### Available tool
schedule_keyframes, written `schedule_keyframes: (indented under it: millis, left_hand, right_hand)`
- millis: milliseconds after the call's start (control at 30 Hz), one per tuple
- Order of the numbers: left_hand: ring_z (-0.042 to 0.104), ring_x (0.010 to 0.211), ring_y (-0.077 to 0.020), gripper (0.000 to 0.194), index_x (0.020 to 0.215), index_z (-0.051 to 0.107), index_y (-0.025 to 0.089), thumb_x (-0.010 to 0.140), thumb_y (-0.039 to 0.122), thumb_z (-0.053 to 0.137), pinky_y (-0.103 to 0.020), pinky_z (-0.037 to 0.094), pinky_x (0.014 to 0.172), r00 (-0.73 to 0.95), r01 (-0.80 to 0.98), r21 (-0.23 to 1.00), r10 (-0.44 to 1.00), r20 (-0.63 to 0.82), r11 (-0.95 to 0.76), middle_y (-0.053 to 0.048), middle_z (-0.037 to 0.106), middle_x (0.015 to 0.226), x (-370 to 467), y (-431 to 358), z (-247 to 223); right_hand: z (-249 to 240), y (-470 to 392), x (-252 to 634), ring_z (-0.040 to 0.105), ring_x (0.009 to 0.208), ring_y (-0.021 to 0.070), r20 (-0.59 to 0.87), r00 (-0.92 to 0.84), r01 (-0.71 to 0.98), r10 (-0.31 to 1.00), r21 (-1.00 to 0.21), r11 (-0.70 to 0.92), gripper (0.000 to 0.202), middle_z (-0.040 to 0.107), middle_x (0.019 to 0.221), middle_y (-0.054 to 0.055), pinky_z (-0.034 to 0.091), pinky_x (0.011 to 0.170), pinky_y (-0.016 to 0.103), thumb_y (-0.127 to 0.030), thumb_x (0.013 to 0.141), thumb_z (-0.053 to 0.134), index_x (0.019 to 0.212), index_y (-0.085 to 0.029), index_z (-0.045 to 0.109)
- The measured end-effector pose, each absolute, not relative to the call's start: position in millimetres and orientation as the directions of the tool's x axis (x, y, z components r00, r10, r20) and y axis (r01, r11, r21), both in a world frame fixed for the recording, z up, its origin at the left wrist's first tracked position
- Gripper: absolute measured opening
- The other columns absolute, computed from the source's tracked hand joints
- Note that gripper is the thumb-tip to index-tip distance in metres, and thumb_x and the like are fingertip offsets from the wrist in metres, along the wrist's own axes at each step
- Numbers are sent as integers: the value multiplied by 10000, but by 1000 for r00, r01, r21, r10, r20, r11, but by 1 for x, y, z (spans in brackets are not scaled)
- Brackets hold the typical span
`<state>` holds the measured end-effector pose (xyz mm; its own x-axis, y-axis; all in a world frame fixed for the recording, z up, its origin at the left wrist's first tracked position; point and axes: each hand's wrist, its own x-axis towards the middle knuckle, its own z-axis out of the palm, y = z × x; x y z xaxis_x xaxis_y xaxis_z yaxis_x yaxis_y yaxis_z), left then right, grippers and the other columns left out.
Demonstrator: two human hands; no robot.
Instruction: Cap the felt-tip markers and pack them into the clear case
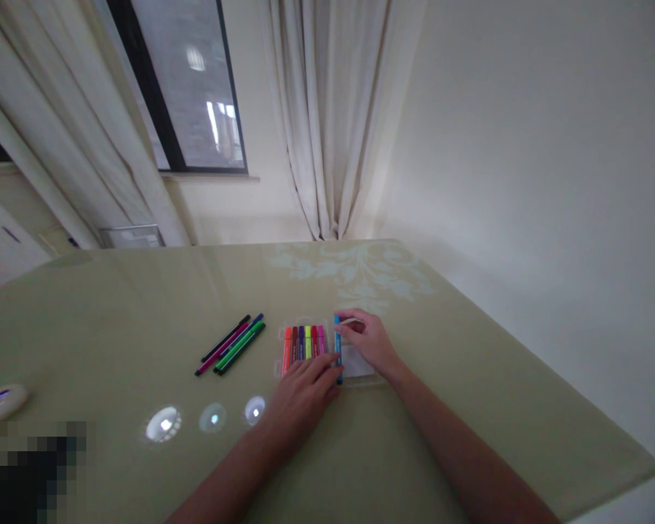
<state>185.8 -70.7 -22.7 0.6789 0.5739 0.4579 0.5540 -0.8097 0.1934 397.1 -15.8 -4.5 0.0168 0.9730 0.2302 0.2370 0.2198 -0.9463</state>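
Note:
A clear plastic marker case (360, 364) lies flat on the pale green table (114, 313). Several coloured markers (304, 343) sit side by side in its left part: orange, dark red, purple, yellow, pink. My right hand (368, 340) pinches the top of a blue marker (338, 348) lying in the case next to the others. My left hand (303, 397) rests with its fingers on the case's near edge, by the bottom end of the blue marker.
A loose bunch of markers (233, 343), black, pink, green and purple, lies left of the case. A white oval device (1, 400) sits at the table's left edge. Curtains (327, 109), a window and a white wall stand behind the table.

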Motion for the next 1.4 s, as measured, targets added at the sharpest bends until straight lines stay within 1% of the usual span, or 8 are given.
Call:
schedule_keyframes:
  millis: [200,367,667,867,1000,1133,1300,1400]
  left_hand:
    - [691,1170,-262,295,1305,657,226,1016,208,601,-463,582,982,690,551,185,569,448,-814,-94,714,1339,187,-72,-21]
    - [690,1147,-266,293,1297,663,202,1005,219,631,-459,581,975,693,549,186,568,444,-815,-91,730,1307,187,-72,-20]
    - [688,1117,-256,251,1249,687,199,1004,203,632,-450,578,977,692,532,203,560,455,-822,-77,743,1273,187,-70,-22]
    - [686,1130,-254,251,1251,685,215,1015,196,602,-452,568,990,696,549,176,564,445,-817,-86,739,1272,190,-74,-25]
    - [676,1157,-236,305,1322,649,240,1023,254,590,-405,555,1015,657,512,319,603,452,-797,-80,728,1284,182,-70,-15]
    - [694,1020,-224,209,1096,714,226,1044,276,518,-350,574,897,333,705,499,857,394,-504,-62,747,1091,148,-48,6]
    - [666,1056,-319,211,1095,703,181,1006,243,522,-453,534,931,85,982,143,963,256,-125,-106,726,1108,104,-28,20]
    - [662,1080,-314,212,1120,691,184,1001,262,534,-419,535,913,71,993,80,979,193,-88,-104,714,1130,99,-27,20]
  right_hand:
    - [-6,-20,395,744,831,196,307,-36,503,951,-817,283,232,748,1059,83,610,798,343,-266,865,726,1081,-219,792]
    - [-3,-24,394,702,1052,263,338,-191,689,922,-622,371,177,777,1091,101,531,1006,438,-195,880,724,1028,-219,816]
    - [-5,-30,401,688,1215,279,254,-314,669,915,-625,403,276,751,1300,99,491,1099,465,-223,898,720,1161,-259,795]
    - [-2,-34,401,693,1205,280,251,-315,687,915,-606,402,270,758,1288,99,496,1094,466,-226,912,712,1170,-251,789]
    - [-2,-39,402,676,1236,278,270,-318,678,909,-605,417,296,740,1322,107,483,1111,470,-246,936,689,1222,-246,769]
    - [-2,-42,404,647,1273,286,323,-243,699,915,-596,396,272,725,1339,116,462,1131,498,-276,969,649,1211,-240,769]
    - [3,-41,404,691,1154,257,392,-172,698,904,-599,393,220,766,1204,103,506,1063,442,-257,980,617,1113,-231,790]
    - [6,-40,404,707,1094,252,420,-158,685,894,-605,405,208,778,1141,97,522,1022,423,-224,969,608,1065,-221,792]
